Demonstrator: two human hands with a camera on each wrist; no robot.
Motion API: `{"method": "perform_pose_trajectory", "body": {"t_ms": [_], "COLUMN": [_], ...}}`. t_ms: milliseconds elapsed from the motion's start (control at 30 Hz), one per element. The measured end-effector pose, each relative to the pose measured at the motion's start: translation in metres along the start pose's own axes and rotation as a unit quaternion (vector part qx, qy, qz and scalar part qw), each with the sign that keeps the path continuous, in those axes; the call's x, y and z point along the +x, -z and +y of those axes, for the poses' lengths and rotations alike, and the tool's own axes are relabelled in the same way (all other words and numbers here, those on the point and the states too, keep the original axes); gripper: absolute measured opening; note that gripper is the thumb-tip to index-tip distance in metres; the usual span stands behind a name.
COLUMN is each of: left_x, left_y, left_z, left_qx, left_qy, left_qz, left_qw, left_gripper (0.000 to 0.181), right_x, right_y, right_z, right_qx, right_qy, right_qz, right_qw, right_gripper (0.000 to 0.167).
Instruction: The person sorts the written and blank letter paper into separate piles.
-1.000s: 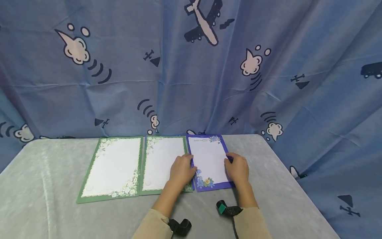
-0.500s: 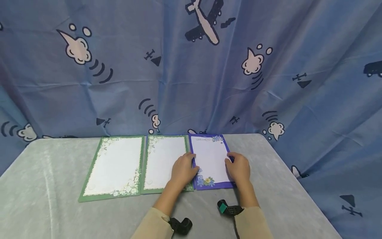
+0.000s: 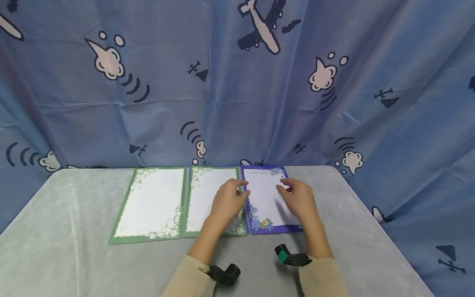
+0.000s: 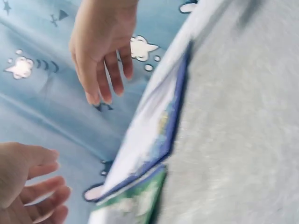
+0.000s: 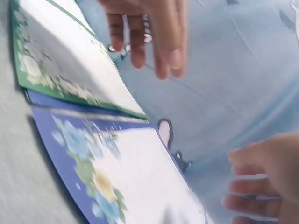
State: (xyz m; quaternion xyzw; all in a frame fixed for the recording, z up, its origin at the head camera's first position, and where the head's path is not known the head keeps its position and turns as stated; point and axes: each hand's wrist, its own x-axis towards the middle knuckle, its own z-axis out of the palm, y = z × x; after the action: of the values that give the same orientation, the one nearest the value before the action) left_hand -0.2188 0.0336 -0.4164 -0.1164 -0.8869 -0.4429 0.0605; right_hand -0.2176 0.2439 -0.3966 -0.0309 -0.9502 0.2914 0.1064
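Note:
A blue-violet bordered sheet of paper (image 3: 265, 202) with blue and yellow flowers lies at the right of a row. Above its left edge, my left hand (image 3: 226, 201) hovers with fingers loosely bent and nothing between them. My right hand (image 3: 300, 199) is raised over the sheet's right side, also holding nothing. Both wrist views show the hands apart from the paper, as with the right hand (image 5: 261, 179). In the middle lies a green-bordered sheet (image 3: 204, 194), partly covered by my left hand and forearm. A blue edge (image 5: 56, 100) shows beneath it.
Another green-bordered sheet (image 3: 152, 202) lies at the left end of the row. A grey cloth-covered table (image 3: 67, 247) carries everything. Behind its far edge hangs a blue curtain (image 3: 167, 115) with airplane prints. Each wrist wears a black camera mount (image 3: 226, 274).
Both hands have let go of the blue-violet sheet's side edges and lifted off it. The sheets keep their places in the row; the head view has shifted slightly left.

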Motion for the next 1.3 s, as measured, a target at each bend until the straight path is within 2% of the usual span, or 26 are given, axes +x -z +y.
{"method": "perform_pose_trajectory", "body": {"t_ms": [133,300,533,667,767,900,1100,1300], "left_x": [-0.003,-0.011,-0.023,-0.023,-0.023,-0.024,-0.024,-0.025], "left_y": [0.018,0.040,0.069,0.080,0.084,0.086,0.085,0.083], "left_z": [0.000,-0.022,-0.056,-0.068,-0.074,-0.080,-0.087,-0.091], "left_qx": [0.031,0.073,-0.015,0.026,0.069,0.101,0.111,0.111], "left_qy": [0.003,0.003,0.044,0.053,0.058,0.060,0.078,0.081], "left_qz": [-0.017,0.005,0.030,0.052,0.056,0.057,0.046,0.042], "left_qw": [0.9994,0.9973,0.9985,0.9969,0.9944,0.9914,0.9897,0.9896], "left_gripper": [0.031,0.028,0.029,0.031,0.032,0.033,0.037,0.037], "right_x": [-0.001,-0.005,-0.009,-0.010,-0.012,-0.014,-0.019,-0.019], "right_y": [-0.004,-0.014,-0.027,-0.039,-0.048,-0.060,-0.072,-0.079], "right_z": [-0.016,-0.027,-0.036,-0.041,-0.045,-0.049,-0.050,-0.048], "right_qx": [0.002,0.011,0.035,0.052,0.065,0.075,0.061,0.040], "right_qy": [0.033,0.060,0.076,0.084,0.091,0.093,0.067,0.076], "right_qz": [0.001,-0.003,0.006,0.000,-0.013,-0.029,-0.045,-0.062], "right_qw": [0.9995,0.9981,0.9965,0.9951,0.9937,0.9924,0.9949,0.9944], "right_gripper": [0.037,0.034,0.031,0.030,0.029,0.028,0.028,0.029]}}
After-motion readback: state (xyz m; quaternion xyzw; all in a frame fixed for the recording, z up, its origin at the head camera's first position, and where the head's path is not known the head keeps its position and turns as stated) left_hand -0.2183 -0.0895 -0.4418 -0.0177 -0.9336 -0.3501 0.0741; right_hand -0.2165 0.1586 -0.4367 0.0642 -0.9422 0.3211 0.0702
